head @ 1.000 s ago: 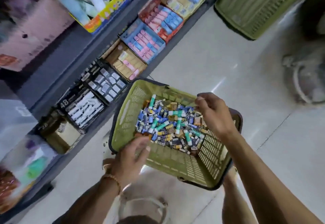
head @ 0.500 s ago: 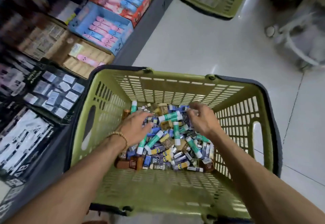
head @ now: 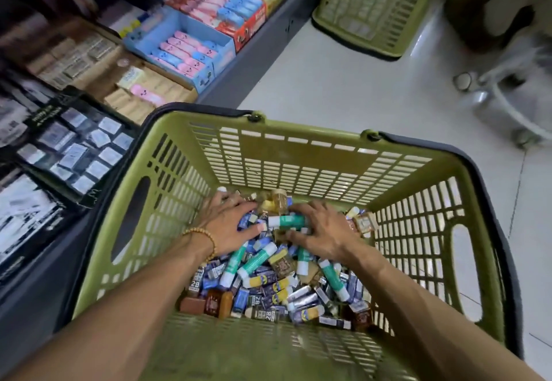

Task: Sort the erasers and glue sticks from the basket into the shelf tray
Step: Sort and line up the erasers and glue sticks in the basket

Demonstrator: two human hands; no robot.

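Down inside the green basket, both hands are spread over the mixed heap. The left hand lies flat, its grip released; the right hand curls round a teal glue stick. One kind should be gathered at a time, the pile raked gently, before anything is carried to the shelf tray on the left.

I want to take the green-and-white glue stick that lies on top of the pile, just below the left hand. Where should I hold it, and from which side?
Probably pinch the green-and-white glue stick across its round green barrel, near mid-length, coming from above. It lies tilted atop the pile in the green plastic basket, its long sides exposed, while both ends are crowded by erasers.
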